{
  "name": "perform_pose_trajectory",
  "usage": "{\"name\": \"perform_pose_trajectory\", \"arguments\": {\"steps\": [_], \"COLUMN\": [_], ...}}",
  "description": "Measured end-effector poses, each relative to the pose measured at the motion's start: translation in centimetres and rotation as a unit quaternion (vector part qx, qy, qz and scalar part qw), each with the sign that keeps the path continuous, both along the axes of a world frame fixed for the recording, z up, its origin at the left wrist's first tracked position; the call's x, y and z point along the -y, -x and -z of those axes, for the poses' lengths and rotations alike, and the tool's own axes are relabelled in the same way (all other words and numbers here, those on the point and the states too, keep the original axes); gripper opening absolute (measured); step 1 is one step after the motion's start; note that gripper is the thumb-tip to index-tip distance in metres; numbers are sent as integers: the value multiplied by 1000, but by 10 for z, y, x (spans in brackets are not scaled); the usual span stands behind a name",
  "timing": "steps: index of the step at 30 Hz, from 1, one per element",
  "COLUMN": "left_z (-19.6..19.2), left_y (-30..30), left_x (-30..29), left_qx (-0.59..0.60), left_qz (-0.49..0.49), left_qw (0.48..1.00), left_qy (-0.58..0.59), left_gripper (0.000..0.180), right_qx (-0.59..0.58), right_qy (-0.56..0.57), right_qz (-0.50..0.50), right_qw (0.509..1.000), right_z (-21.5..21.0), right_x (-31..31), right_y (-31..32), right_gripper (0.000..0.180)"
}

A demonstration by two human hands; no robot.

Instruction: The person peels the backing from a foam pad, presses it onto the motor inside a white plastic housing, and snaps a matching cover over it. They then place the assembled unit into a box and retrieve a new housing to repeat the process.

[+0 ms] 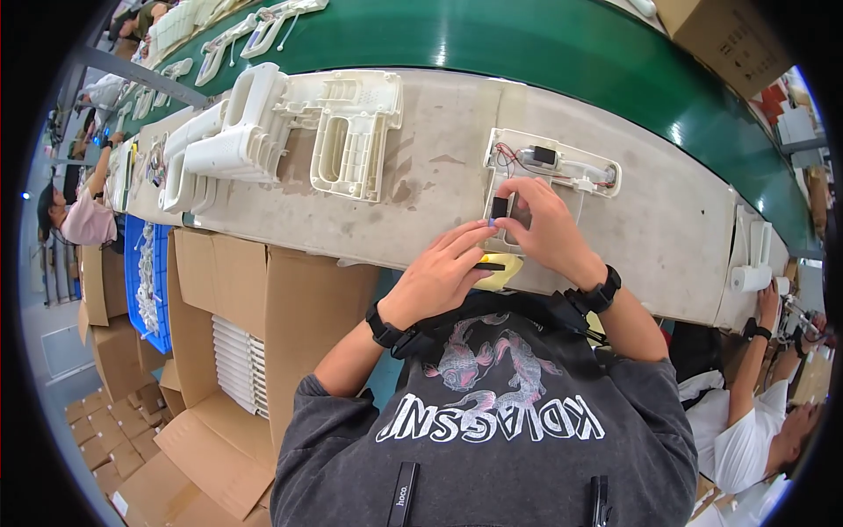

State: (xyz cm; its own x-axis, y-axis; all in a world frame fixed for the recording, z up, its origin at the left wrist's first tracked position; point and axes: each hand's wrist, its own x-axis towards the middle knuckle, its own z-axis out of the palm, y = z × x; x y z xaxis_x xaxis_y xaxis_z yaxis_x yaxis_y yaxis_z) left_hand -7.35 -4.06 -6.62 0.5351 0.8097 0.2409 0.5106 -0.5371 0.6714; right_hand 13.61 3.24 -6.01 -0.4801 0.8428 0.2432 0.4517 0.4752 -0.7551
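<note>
On the work table in front of me lies a white plastic gun-shaped shell half point(575, 160). Red wires, a black block point(543, 156) and a clear tube sit inside it. Over its handle, my right hand point(549, 226) is closed, with thumb and forefinger pinching a small black block point(500, 208). My left hand point(443, 270) meets it from the left, fingertips at a tiny blue part point(493, 223) by the block's lower end. A slim black tool point(490, 266) sticks out from my curled left fingers. Under that hand is a yellow piece of material point(502, 277).
White shell halves point(347, 140) are piled at the left of the table point(439, 189). A green conveyor belt point(492, 35) runs behind. An open cardboard box point(303, 307) with stacked white parts point(239, 364) and a blue crate point(147, 285) stand lower left. Co-workers sit at both sides.
</note>
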Motion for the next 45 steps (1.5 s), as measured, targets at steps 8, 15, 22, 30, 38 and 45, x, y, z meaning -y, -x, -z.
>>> {"name": "perform_pose_trajectory", "arguments": {"steps": [8,15,22,30,38,45], "left_z": [-1,0,1,-25,-48,-21], "left_y": [0,0,-1,-5,53,94], "left_x": [0,1,0,14,-52,-80], "left_qx": [34,43,52,142,-14,-125], "left_qz": [-11,-11,-15,-65,-317,-454], "left_qw": [999,999,998,977,932,880], "left_qy": [11,19,33,145,-172,-63], "left_gripper": [23,24,28,29,57,99], "right_qx": [-7,-24,-32,-73,-128,226], "right_qy": [4,27,2,220,337,-9], "right_qz": [0,26,25,-153,118,291], "right_qw": [1000,999,999,961,925,930], "right_z": [1,5,10,-56,-28,6], "right_x": [-1,1,1,32,23,27], "right_y": [0,-1,-4,-39,-210,-238], "right_gripper": [37,35,36,48,52,41]}}
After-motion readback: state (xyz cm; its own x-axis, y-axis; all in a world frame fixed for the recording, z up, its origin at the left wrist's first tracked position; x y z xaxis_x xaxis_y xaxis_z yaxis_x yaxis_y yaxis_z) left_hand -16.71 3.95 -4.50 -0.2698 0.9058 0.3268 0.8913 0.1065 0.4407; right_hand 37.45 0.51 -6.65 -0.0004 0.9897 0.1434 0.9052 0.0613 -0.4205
